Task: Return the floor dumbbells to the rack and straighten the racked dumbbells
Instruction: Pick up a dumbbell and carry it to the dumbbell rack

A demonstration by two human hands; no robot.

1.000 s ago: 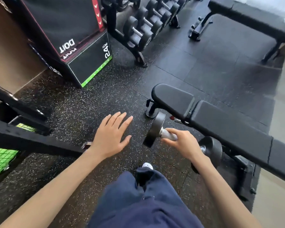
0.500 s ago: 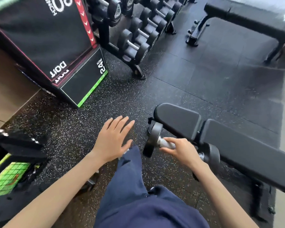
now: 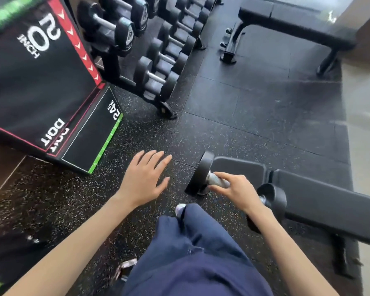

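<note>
**One hand on a heavy dumbbell, rack up ahead**

My right grip (image 3: 237,191) is closed round the rough metal handle of the dumbbell (image 3: 217,180), taken from above with the fingers curled over the top. The dumbbell is low down, just beside the padded end of the black bench (image 3: 320,201). One round head points away from me and the other sits by my wrist. I cannot tell whether the far head touches the floor (image 3: 254,116).

I judge it solid, stiff and heavy for its size, with the weight at the two ends. Bare handle shows only beyond my fingers, so I seem to be holding nearer the close head, and the far head will likely want to dip. The middle of the handle is the place to hold. The rough metal should bite well, so I expect tipping more than slipping. My shoe (image 3: 181,210) is close below, and a drop there would hurt.

My right arm reaches forward and down, wrist about straight. My left grip (image 3: 145,178) is open and holds nothing. Its fingers are straight and spread, palm down over the floor, well to the left of the dumbbell and free to support the far head.

The rack (image 3: 113,67) stands ahead on my left, beside the jump box (image 3: 36,82), with racked dumbbells (image 3: 156,79) in rows.
</note>
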